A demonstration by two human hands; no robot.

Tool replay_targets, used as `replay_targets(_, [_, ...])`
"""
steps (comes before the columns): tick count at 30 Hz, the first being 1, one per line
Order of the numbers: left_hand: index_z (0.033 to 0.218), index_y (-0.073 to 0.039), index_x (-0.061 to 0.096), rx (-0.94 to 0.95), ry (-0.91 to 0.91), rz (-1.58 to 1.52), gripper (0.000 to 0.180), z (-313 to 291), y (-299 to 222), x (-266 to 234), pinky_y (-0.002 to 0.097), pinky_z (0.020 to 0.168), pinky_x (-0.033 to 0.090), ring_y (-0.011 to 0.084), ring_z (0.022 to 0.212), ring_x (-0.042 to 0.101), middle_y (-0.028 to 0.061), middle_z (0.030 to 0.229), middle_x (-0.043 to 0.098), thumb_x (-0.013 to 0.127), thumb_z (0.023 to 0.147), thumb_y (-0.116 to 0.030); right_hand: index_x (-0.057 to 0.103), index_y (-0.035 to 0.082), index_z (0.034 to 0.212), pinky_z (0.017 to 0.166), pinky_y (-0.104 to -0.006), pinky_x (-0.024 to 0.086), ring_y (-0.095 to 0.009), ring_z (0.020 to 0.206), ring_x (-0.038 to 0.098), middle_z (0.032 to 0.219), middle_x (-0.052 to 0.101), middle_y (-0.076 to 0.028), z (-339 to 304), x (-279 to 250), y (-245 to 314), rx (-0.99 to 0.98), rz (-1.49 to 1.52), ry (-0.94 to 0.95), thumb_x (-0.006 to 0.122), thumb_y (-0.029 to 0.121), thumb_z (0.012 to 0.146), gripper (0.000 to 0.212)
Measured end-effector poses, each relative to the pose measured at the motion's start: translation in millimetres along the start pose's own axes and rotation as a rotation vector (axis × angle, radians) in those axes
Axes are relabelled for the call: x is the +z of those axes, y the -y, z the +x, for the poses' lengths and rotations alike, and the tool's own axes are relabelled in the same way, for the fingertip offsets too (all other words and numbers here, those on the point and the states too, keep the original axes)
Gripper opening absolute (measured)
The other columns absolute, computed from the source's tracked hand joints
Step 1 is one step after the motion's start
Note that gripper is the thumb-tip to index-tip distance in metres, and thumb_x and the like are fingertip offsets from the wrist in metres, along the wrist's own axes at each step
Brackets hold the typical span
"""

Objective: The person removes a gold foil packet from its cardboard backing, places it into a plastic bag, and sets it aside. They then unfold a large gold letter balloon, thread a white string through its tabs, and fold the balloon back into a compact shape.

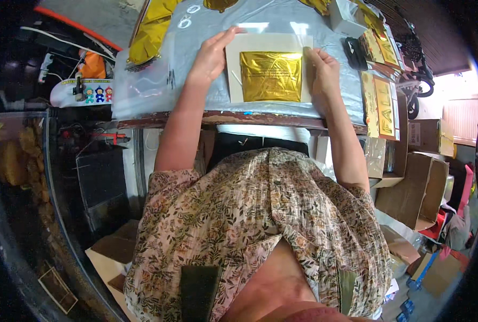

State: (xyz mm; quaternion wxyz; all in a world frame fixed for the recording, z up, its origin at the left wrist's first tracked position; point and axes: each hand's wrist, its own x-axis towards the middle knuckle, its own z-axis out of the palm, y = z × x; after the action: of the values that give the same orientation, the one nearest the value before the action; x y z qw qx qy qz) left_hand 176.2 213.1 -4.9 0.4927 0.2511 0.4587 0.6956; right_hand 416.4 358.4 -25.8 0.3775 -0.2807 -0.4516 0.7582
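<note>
A flat, folded gold foil packet (271,76) with small print lies against a white card (233,45), low on the card's face. The card is above the near part of the table. My left hand (215,55) has its fingers closed on the card's upper left edge, thumb along the top. At the right edge, my right hand (325,68) pinches the card near its upper corner. A thin white strip (236,78) shows beside the packet's left edge. Glare above the card hints at clear film, but I cannot tell whether a sleeve surrounds it.
Clear plastic bags (137,88) lie at the table's left, below gold foil (153,32). White rings (184,21) are farther back. On the right are a black object (355,52), a white box (347,17) and printed gold packs (381,102). Cardboard boxes (413,188) stand right of the table.
</note>
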Motion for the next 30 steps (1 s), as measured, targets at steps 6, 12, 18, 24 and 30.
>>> replay_targets(6, [0.123, 0.003, 0.064, 0.007, 0.046, 0.056, 0.04, 3.4, 5.7, 2.8, 0.0349, 0.1, 0.05, 0.0203, 0.111, 0.066, 0.0133, 0.117, 0.07, 0.054, 0.105, -0.032, 0.073, -0.002, 0.1, 0.07, -0.0224, 0.051, -0.01, 0.076, 0.064, 0.089, 0.073, -0.005, 4.0, 18.0, 16.7, -0.085, 0.041, -0.046, 0.07, 0.014, 0.094, 0.017])
replay_targets(12, [0.119, 0.004, 0.065, 0.061, 0.016, -0.126, 0.04, 10.1, 12.6, 18.7, 0.0357, 0.097, 0.052, 0.0219, 0.106, 0.066, 0.015, 0.116, 0.069, 0.055, 0.105, -0.032, 0.072, -0.001, 0.104, 0.078, -0.021, 0.049, -0.009, 0.083, 0.064, 0.096, 0.073, -0.003, 23.9, -4.0, 3.7, -0.121, -0.017, -0.075, 0.068, 0.011, 0.096, 0.016])
replay_targets(18, [0.131, 0.004, 0.057, 0.015, 0.022, -0.118, 0.051, 11.5, 21.8, 9.7, 0.0399, 0.106, 0.047, 0.0236, 0.123, 0.059, 0.0167, 0.131, 0.063, 0.054, 0.104, -0.039, 0.071, 0.001, 0.096, 0.069, -0.0206, 0.047, -0.008, 0.076, 0.061, 0.088, 0.07, -0.001, 14.0, 11.2, -0.1, -0.088, -0.011, -0.222, 0.068, 0.013, 0.096, 0.012])
replay_targets(24, [0.132, 0.003, 0.06, -0.086, 0.198, 0.073, 0.041, 26.8, 5.6, -7.0, 0.034, 0.101, 0.05, 0.0191, 0.115, 0.064, 0.0137, 0.127, 0.066, 0.062, 0.1, -0.024, 0.071, 0.002, 0.099, 0.065, -0.0208, 0.046, -0.007, 0.074, 0.06, 0.086, 0.069, -0.001, 20.4, 4.0, -12.3, -0.073, -0.001, -0.234, 0.066, 0.017, 0.098, 0.016])
replay_targets(30, [0.118, 0.005, 0.068, -0.088, 0.127, -0.057, 0.027, 30.4, 12.7, -3.9, 0.0304, 0.089, 0.055, 0.018, 0.098, 0.069, 0.0124, 0.11, 0.071, 0.065, 0.094, -0.007, 0.071, 0.0, 0.111, 0.078, -0.0323, 0.053, -0.018, 0.084, 0.066, 0.092, 0.071, -0.007, 15.1, 9.9, 10.1, -0.275, -0.778, -0.319, 0.068, 0.016, 0.094, 0.022])
